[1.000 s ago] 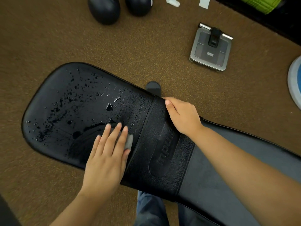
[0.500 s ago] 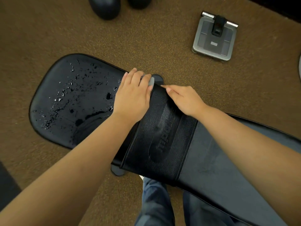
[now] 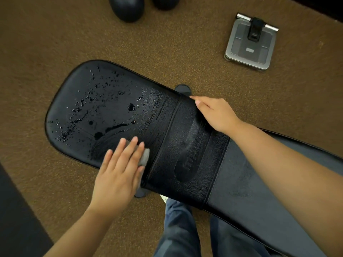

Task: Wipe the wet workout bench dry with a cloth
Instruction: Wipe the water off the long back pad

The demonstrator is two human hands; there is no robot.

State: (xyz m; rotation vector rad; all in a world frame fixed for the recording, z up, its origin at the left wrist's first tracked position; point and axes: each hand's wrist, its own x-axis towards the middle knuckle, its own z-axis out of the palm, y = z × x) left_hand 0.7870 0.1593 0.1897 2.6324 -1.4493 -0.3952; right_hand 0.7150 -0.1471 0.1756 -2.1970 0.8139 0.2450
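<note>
The black padded workout bench [image 3: 194, 149] runs from upper left to lower right. Its rounded far pad carries water droplets and small puddles [image 3: 89, 112]; a streaked strip beside the seam looks wiped. My left hand [image 3: 118, 171] lies flat on the pad's near edge, pressing a small grey cloth [image 3: 145, 156] that shows only past my fingers. My right hand [image 3: 215, 114] rests on the bench's far edge at the textured middle band, fingers gripping the rim.
Brown carpet surrounds the bench. A grey body scale [image 3: 250, 43] lies at the upper right. Two dark rounded objects [image 3: 128, 7] sit at the top edge. My legs in blue trousers [image 3: 181, 230] stand below the bench. A dark mat [image 3: 16, 223] fills the lower left corner.
My left hand with the cloth swept from the near edge across to the far edge and has come back to the near edge, leaving a wiped strip. My right hand stayed put.
</note>
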